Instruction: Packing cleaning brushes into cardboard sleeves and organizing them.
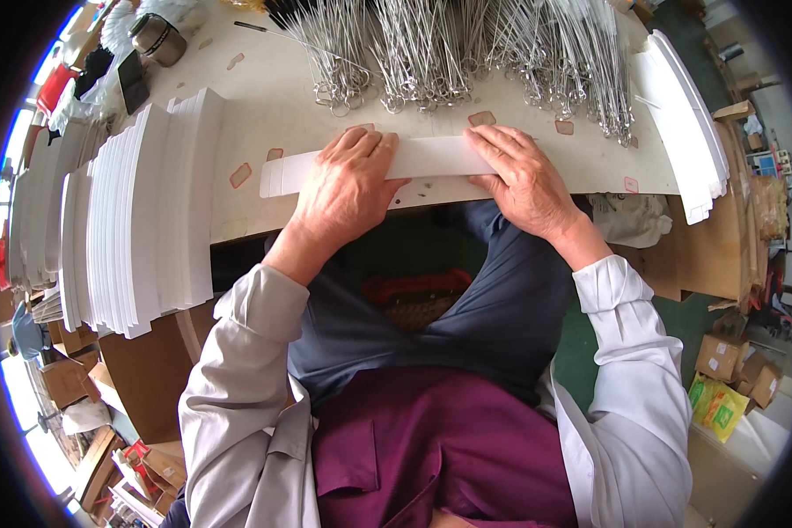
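Note:
A long, narrow white carton (436,158) lies along the table's near edge, with a creased flap at its left end. My left hand (348,180) is closed over its left part, the fingers on top and the thumb at the near side. At its right end, my right hand (524,180) grips it the same way. Whether the carton is flat or folded up under my palms I cannot tell. Just beyond it lie several bundles of metal skewers with ring ends (422,66), rings toward me.
Stacks of white flat cartons (141,211) overhang the table (255,97) at the left; another white stack (682,123) lies at the right edge. A metal flask (157,40) and a dark phone-like slab (133,82) are at the far left. Cardboard boxes (722,356) stand on the floor at right.

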Demonstrator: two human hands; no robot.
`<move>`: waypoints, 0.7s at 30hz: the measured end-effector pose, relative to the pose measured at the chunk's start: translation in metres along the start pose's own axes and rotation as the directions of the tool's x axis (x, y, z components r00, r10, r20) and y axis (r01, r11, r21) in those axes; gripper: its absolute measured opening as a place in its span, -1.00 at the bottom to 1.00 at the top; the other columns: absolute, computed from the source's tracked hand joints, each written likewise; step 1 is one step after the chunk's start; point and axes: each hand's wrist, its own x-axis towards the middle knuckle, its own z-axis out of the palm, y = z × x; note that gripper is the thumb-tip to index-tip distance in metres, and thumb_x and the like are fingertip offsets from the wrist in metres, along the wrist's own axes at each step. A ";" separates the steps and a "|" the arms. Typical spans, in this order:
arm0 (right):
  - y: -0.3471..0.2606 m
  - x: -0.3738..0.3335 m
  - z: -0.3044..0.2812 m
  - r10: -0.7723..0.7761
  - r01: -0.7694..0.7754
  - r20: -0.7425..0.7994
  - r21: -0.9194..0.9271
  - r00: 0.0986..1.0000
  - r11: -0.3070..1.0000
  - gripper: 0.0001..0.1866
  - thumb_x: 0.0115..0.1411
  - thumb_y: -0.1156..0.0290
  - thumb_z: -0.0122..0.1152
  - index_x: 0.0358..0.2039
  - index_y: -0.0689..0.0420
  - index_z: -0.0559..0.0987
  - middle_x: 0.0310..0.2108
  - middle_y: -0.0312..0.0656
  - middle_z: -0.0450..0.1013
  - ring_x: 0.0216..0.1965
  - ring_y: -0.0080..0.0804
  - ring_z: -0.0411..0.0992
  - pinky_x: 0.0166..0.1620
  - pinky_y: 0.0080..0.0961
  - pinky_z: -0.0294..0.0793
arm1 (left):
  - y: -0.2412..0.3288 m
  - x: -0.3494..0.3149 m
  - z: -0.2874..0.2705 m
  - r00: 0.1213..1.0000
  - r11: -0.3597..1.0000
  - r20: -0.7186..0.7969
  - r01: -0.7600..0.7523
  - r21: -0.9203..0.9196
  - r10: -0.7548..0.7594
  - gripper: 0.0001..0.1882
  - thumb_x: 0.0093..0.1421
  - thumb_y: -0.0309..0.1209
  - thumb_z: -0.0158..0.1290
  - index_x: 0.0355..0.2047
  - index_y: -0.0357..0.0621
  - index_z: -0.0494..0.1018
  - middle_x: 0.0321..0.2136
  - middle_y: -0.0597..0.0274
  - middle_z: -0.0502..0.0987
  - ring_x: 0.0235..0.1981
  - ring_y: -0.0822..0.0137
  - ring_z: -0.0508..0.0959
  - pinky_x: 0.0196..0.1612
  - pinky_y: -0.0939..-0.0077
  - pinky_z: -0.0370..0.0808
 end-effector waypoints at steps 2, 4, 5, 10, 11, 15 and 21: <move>-0.004 -0.004 0.002 0.004 -0.004 0.024 -0.006 1.000 1.000 -0.39 0.20 0.36 0.36 0.25 0.24 0.47 0.20 -0.05 0.45 0.22 -0.06 0.37 0.32 -0.23 0.35 | 0.003 -0.008 0.004 1.000 1.000 -0.025 0.001 0.008 -0.001 -0.43 0.18 -0.25 0.27 0.10 -0.35 0.45 0.00 -0.12 0.56 0.09 -0.14 0.52 0.15 0.07 0.48; -0.005 -0.006 0.001 -0.006 0.007 0.046 -0.021 0.999 1.000 -0.38 0.23 0.32 0.33 0.27 0.24 0.45 0.23 -0.05 0.43 0.25 -0.04 0.35 0.34 -0.20 0.32 | 0.006 -0.015 0.011 0.998 1.000 -0.066 0.007 0.020 -0.005 -0.41 0.18 -0.23 0.27 0.11 -0.36 0.44 0.03 -0.15 0.55 0.11 -0.16 0.51 0.18 0.04 0.46; -0.005 -0.009 0.001 -0.026 0.030 0.075 -0.053 0.997 0.998 -0.34 0.23 0.24 0.32 0.29 0.27 0.42 0.27 -0.01 0.38 0.29 -0.03 0.30 0.38 -0.17 0.26 | 0.009 -0.019 0.015 0.997 1.000 -0.077 0.025 0.013 -0.024 -0.35 0.16 -0.17 0.28 0.14 -0.37 0.43 0.07 -0.16 0.53 0.15 -0.17 0.48 0.23 0.02 0.42; -0.031 -0.013 0.008 0.039 -0.022 0.127 -0.136 0.991 0.990 -0.04 0.19 -0.07 0.34 0.35 0.43 0.26 0.38 0.16 0.20 0.44 0.02 0.12 0.51 -0.10 0.02 | 0.026 -0.029 0.024 0.998 0.984 0.017 0.056 0.167 -0.060 -0.06 0.17 0.15 0.18 0.29 -0.42 0.32 0.25 -0.20 0.41 0.34 -0.09 0.33 0.41 -0.02 0.19; -0.038 -0.009 0.015 0.014 0.012 0.153 -0.169 0.988 0.986 -0.04 0.21 -0.06 0.32 0.37 0.42 0.23 0.39 0.16 0.20 0.45 0.05 0.12 0.51 -0.11 0.01 | 0.027 -0.029 0.024 0.998 0.985 0.015 0.053 0.164 -0.056 -0.06 0.17 0.15 0.18 0.29 -0.42 0.32 0.25 -0.20 0.41 0.34 -0.09 0.33 0.41 -0.02 0.19; -0.054 0.009 0.033 -0.053 0.087 0.184 -0.182 0.982 0.979 -0.10 0.23 0.05 0.33 0.37 0.41 0.23 0.39 0.18 0.20 0.45 0.05 0.13 0.51 -0.11 0.02 | 0.025 -0.030 0.020 0.996 0.979 0.075 0.033 0.203 -0.049 -0.03 0.16 0.14 0.21 0.33 -0.40 0.25 0.32 -0.20 0.33 0.36 -0.12 0.30 0.43 -0.03 0.17; -0.008 -0.034 0.006 0.140 -0.116 0.074 -0.259 0.987 0.959 0.00 0.17 0.04 0.41 0.42 0.35 0.16 0.45 0.07 0.14 0.47 -0.03 0.10 0.52 -0.11 0.01 | -0.027 -0.088 -0.009 0.981 0.940 -0.018 0.188 0.285 -0.191 0.03 0.05 -0.11 0.40 0.38 -0.38 0.16 0.36 -0.26 0.26 0.38 -0.24 0.25 0.42 -0.11 0.17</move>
